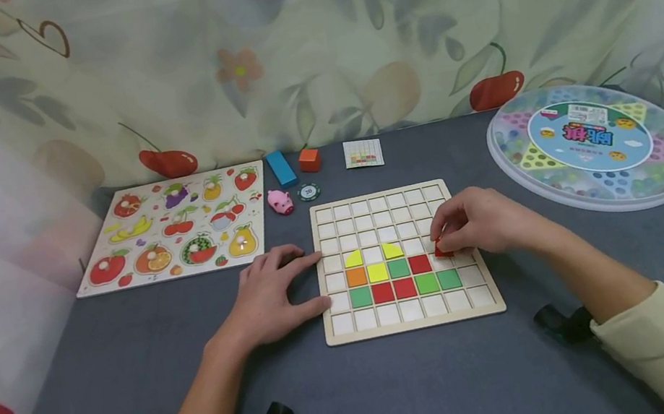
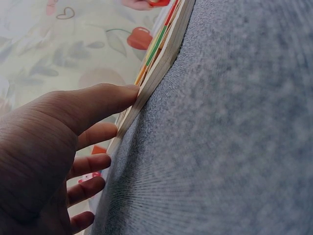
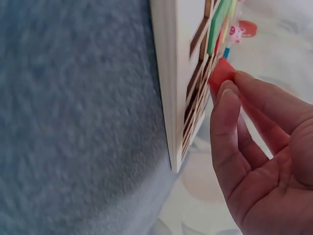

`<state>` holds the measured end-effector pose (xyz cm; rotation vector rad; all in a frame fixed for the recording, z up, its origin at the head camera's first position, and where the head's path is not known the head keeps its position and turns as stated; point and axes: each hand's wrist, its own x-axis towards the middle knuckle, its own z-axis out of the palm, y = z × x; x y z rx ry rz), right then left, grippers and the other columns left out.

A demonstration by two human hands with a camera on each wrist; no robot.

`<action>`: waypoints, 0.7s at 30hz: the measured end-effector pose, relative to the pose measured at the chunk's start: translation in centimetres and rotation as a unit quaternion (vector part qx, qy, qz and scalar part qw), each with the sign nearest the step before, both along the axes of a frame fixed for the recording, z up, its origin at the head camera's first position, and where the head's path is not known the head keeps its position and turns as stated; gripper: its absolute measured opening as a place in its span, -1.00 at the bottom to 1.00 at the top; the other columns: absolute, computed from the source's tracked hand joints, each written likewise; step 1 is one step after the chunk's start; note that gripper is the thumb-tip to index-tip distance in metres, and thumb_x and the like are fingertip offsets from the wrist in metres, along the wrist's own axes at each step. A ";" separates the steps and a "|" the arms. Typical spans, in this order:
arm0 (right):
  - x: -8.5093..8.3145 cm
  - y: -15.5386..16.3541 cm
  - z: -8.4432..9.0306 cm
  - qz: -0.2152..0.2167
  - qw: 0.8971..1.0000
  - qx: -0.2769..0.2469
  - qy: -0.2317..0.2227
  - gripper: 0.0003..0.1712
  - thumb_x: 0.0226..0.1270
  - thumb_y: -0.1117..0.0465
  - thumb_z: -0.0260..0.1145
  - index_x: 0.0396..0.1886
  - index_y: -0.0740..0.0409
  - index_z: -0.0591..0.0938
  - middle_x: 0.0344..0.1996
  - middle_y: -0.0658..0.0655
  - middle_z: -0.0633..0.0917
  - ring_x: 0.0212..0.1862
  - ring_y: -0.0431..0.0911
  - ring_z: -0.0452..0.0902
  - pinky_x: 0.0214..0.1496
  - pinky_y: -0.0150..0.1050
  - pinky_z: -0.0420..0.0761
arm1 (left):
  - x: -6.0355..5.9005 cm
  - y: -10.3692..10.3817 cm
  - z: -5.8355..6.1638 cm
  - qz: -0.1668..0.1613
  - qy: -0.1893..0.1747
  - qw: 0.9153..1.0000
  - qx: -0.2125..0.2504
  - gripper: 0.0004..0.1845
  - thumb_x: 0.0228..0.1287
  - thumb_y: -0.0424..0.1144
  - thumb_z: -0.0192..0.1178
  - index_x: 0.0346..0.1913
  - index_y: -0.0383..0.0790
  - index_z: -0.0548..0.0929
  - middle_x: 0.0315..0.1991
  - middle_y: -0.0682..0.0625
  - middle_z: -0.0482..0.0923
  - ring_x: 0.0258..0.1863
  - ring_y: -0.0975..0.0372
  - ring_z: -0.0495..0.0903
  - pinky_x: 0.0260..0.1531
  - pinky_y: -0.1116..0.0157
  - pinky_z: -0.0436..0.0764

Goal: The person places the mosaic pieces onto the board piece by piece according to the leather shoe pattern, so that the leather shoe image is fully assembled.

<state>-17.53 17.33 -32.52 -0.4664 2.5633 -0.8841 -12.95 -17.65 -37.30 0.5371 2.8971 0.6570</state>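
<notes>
A wooden grid board (image 1: 416,327) with square cells lies on the table in the head view. Two yellow curved tiles (image 1: 392,250) sit above two rows of orange, yellow, green and red square tiles (image 1: 420,264). My right hand (image 1: 481,220) pinches a small red tile (image 3: 221,72) between thumb and fingertips. That tile is over a cell on the board's right side, partly covered by the fingers. At the board's left edge is my left hand (image 1: 265,299), thumb (image 2: 115,95) and forefinger touching the rim, the other fingers spread and loosely extended.
Left of the board lies a fruit picture board (image 1: 167,229). Behind are a blue block (image 1: 282,168), an orange block (image 1: 309,160), a pink pig figure (image 1: 280,201), a round chip (image 1: 308,192) and a pattern card (image 1: 363,153). A round game box (image 1: 592,149) stands back right, near a curtain.
</notes>
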 end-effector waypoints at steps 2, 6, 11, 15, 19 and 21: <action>0.1 -0.3 -0.2 0.005 1.000 0.005 0.002 -0.94 0.33 0.24 0.45 -0.26 0.13 0.77 -0.48 0.00 0.70 -0.40 -0.10 0.56 -0.34 -0.24 0.54 | 0.0 0.0 0.0 0.000 0.001 1.000 -0.001 -0.23 0.22 0.21 0.38 0.49 0.15 0.48 0.43 -0.11 0.35 0.44 -0.04 0.24 0.39 -0.23 0.17; 0.1 -0.6 -0.4 0.009 1.000 0.011 -0.001 -0.96 0.32 0.23 0.45 -0.30 0.11 0.79 -0.51 -0.01 0.70 -0.46 -0.12 0.54 -0.36 -0.25 0.52 | 0.0 0.0 -0.1 0.000 0.002 1.000 0.000 -0.24 0.23 0.21 0.38 0.49 0.15 0.49 0.43 -0.11 0.35 0.43 -0.05 0.24 0.37 -0.23 0.17; 0.2 -0.8 -0.6 0.021 1.000 0.011 -0.006 -0.93 0.33 0.26 0.44 -0.25 0.09 0.82 -0.44 -0.02 0.74 -0.45 -0.14 0.55 -0.34 -0.25 0.54 | 0.0 0.0 0.0 0.000 0.003 1.000 0.000 -0.24 0.23 0.21 0.38 0.49 0.15 0.48 0.43 -0.11 0.35 0.43 -0.05 0.24 0.37 -0.23 0.18; 0.4 -0.9 -0.7 0.034 0.999 0.018 -0.003 -0.89 0.35 0.25 0.43 -0.20 0.09 0.84 -0.33 -0.01 0.77 -0.37 -0.16 0.56 -0.29 -0.23 0.54 | 0.1 -0.1 0.0 0.000 0.001 1.000 0.000 -0.23 0.22 0.21 0.39 0.49 0.15 0.48 0.43 -0.11 0.35 0.44 -0.05 0.24 0.37 -0.23 0.18; 0.5 -1.0 -0.7 0.038 0.999 0.022 0.006 -0.92 0.35 0.25 0.43 -0.22 0.10 0.82 -0.34 0.00 0.77 -0.36 -0.15 0.56 -0.29 -0.22 0.55 | 0.0 -0.1 0.0 0.001 -0.001 1.000 0.000 -0.23 0.22 0.21 0.39 0.49 0.16 0.48 0.44 -0.10 0.35 0.44 -0.04 0.24 0.38 -0.22 0.17; 0.5 -1.1 -0.7 0.034 0.999 0.031 0.013 -0.96 0.34 0.25 0.44 -0.27 0.09 0.79 -0.38 0.00 0.75 -0.38 -0.14 0.55 -0.30 -0.22 0.55 | -0.1 -0.1 0.0 0.000 0.000 1.000 0.000 -0.23 0.22 0.21 0.39 0.49 0.17 0.48 0.44 -0.10 0.35 0.44 -0.04 0.24 0.38 -0.22 0.17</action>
